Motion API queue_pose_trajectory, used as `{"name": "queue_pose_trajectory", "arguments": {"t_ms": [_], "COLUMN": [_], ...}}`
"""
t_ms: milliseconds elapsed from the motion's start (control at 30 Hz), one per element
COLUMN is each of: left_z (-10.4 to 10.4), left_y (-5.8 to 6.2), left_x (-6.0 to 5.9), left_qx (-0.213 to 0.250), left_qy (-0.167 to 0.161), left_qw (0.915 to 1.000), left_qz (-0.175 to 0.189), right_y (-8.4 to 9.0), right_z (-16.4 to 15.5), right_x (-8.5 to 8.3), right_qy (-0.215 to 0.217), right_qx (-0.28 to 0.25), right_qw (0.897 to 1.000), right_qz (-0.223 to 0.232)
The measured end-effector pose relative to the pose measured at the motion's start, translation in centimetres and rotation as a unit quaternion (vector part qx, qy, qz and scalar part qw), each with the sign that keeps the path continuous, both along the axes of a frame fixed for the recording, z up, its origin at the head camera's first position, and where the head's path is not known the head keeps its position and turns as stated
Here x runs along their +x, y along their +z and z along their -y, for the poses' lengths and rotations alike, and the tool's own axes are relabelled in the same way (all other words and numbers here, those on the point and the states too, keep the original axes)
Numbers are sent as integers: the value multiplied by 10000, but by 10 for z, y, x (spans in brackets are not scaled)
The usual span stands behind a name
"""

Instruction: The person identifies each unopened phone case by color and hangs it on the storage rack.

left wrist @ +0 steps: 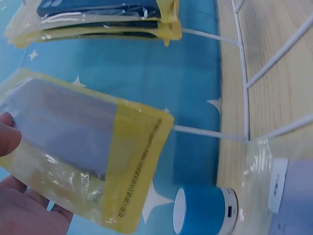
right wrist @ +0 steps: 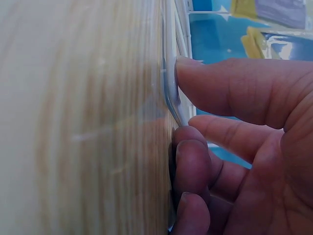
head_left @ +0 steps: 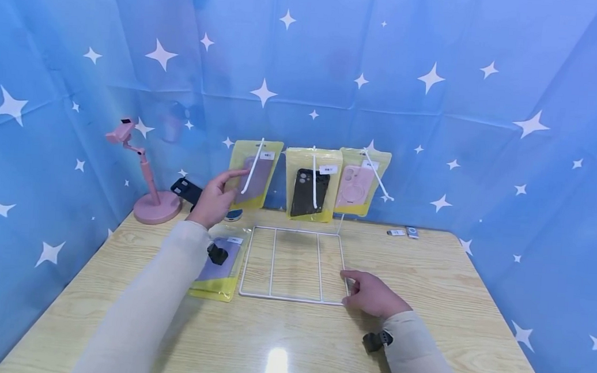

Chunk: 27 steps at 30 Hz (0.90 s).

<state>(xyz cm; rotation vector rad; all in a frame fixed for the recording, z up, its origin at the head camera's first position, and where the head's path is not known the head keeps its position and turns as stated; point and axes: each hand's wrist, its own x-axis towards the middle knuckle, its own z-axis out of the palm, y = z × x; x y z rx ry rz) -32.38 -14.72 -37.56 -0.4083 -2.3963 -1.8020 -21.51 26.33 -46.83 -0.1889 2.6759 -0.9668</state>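
Left hand (head_left: 213,199) pinches the upright leftmost pouch (head_left: 254,175) on its peg; right hand (head_left: 369,294) grips the rack (head_left: 293,264) corner, nearer.

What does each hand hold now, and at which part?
Left hand holds the leftmost hanging pouch by its lower edge. Right hand pinches the wire rack at its near right corner.

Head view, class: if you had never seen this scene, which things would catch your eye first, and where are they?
Three yellow phone-case packets hang on white hooks at the back of the wooden table, and the left hand holds the leftmost packet. In front of them a white wire rack lies flat, its near right corner gripped by the right hand. A pink phone stand sits at the far left, against a blue star-patterned backdrop.
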Motion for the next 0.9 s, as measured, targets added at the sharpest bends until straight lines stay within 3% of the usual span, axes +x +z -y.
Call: {"name": "queue_pose_trajectory", "arguments": {"t_ms": [300, 467, 600, 733, 900], "left_z": [28, 43, 50, 53, 58], "left_y": [-13, -23, -37, -52, -69], "left_x": [3, 8, 12, 17, 24], "left_qx": [-266, -555, -1085, -1807, -2594], "left_qy": [254, 227, 191, 50, -12], "left_qw": [9987, 9980, 9938, 9820, 9597], "left_qz": [-357, -203, 113, 557, 1079], "right_y": [1, 2, 2, 3, 3], "right_z": [0, 0, 0, 0, 0], "right_x": [0, 0, -1, -1, 0], "right_qy": [1, 61, 97, 110, 48], "right_qx": [-62, -112, -64, -31, -66], "right_qw": [10000, 9999, 9999, 9999, 9999], "right_qz": [73, 70, 42, 25, 65]}}
